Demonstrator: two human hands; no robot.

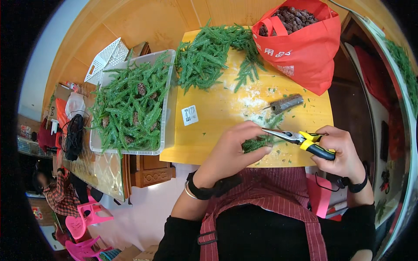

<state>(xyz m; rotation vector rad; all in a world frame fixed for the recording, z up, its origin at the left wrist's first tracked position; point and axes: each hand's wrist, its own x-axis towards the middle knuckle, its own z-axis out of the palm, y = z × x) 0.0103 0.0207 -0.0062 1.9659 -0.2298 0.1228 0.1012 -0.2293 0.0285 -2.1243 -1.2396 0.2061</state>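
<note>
A: What's sitting ready?
B: A clear bin (167, 108) is brimming with finished green sprigs carrying cones; a loose heap of sprigs (209, 54) and a red bag of pine cones (300, 39) are waiting.
A: And the hands?
B: The left hand (233, 150) is closing around one small sprig (257, 142) at the table's near edge; the right hand (342, 150) is gripping yellow-handled pliers (300, 139), nose touching it. Plenty looks left, I'd judge.

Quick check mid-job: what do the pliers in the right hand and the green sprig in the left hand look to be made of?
Pliers: bare grey metal jaws, yellow-and-black handles that look like plastic or rubber. Green sprig: stiff, even needles, probably artificial plastic, though real fir cannot be excluded.
</note>
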